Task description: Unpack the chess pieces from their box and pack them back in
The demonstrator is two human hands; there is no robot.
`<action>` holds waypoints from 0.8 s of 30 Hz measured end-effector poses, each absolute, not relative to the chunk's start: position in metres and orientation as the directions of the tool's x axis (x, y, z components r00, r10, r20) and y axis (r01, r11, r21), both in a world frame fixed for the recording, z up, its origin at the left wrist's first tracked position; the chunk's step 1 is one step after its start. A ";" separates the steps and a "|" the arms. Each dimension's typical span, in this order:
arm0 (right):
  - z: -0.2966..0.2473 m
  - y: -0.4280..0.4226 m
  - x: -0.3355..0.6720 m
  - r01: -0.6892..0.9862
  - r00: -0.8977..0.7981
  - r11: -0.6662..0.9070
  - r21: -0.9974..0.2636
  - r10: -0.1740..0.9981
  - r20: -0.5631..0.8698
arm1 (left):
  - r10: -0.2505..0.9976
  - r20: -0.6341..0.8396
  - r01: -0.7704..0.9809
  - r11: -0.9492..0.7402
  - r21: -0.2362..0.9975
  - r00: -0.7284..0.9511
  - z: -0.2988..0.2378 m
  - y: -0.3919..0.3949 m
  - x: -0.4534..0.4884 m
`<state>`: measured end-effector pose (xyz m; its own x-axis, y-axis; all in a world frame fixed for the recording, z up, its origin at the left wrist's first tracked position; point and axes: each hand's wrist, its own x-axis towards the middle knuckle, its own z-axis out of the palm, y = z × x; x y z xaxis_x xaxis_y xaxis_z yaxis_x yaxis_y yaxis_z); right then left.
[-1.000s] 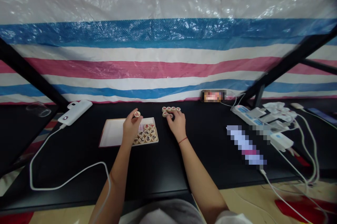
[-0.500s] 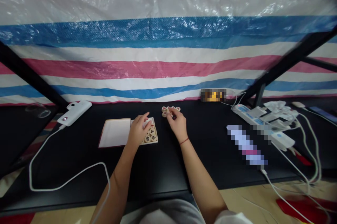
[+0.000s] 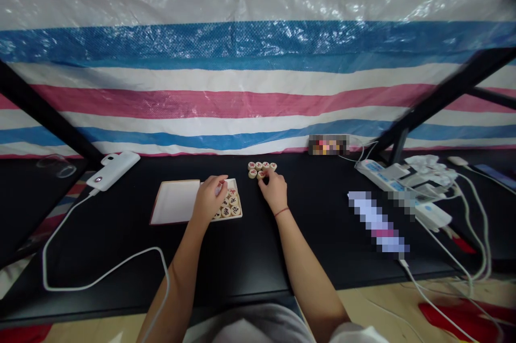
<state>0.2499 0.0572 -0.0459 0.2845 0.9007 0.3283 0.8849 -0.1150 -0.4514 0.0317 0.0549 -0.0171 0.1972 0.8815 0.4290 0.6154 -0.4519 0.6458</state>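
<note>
My right hand [image 3: 274, 192] has its thumb and fingers closed on a red-marked xiangqi piece [image 3: 261, 174] at the front of a small group on the black table. Behind it stands a row of round wooden xiangqi pieces [image 3: 258, 166], and another piece [image 3: 252, 173] sits to its left. My left hand [image 3: 209, 199] hovers over the left part of a shallow white box [image 3: 241, 208], fingers loosely apart, nothing visible in them. Several black- and red-marked pieces [image 3: 226, 212] lie in the box; my left hand hides some of them. The box's lid [image 3: 176, 202] lies folded open to the left.
A white device [image 3: 115, 171] with a cable lies at the left. To the right are a blurred phone [image 3: 377, 222] and a power strip [image 3: 373, 172] crowded with chargers. A blurred small object [image 3: 328, 144] stands at the back, before a striped tarp [image 3: 226, 101].
My right hand has drawn slightly toward me and right, uncovering more of the back row; a piece now sits under its fingertips in the front row. My left hand has shifted slightly left.
</note>
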 end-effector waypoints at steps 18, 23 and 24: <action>-0.027 0.039 0.195 0.678 -0.084 0.263 -0.686 0.955 0.283 | 0.964 0.224 0.905 -0.217 0.366 0.141 -0.020 0.043 0.036; -0.030 0.040 0.195 0.676 -0.059 0.252 -0.693 0.955 0.291 | 0.974 0.163 0.869 -0.218 0.444 0.161 -0.013 0.042 0.035; -0.030 0.040 0.196 0.664 -0.036 0.236 -0.709 0.958 0.285 | 0.974 0.154 0.864 -0.220 0.453 0.167 -0.012 0.042 0.035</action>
